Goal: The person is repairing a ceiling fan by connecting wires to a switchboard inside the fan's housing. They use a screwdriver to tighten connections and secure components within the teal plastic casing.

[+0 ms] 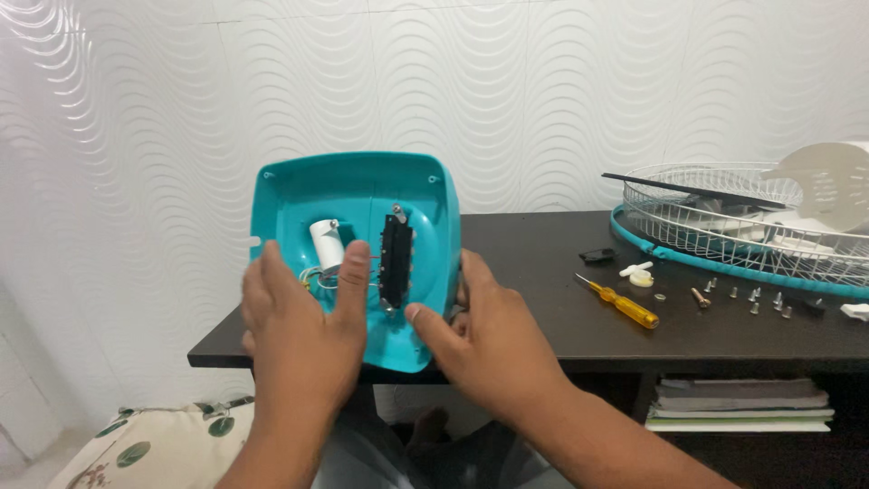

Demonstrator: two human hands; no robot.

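Observation:
A teal plastic housing (362,186) stands tilted up at the table's left front, its open inside facing me. Inside it sit a white cylindrical capacitor (326,243), thin coloured wires (319,279) and a black switch block (396,258). My left hand (303,330) rests over the housing's lower left, its index finger reaching up between the capacitor and the switch block. My right hand (484,340) grips the housing's right edge, thumb pressed on the inside near the switch block's bottom.
A dark table (543,254) against a white wavy wall carries a yellow-handled screwdriver (625,303), several loose screws (751,299), a small white knob (639,273), and a white wire fan guard with a teal rim (724,226). Papers (738,403) lie on the shelf below. A leaf-patterned cushion (154,444) sits at lower left.

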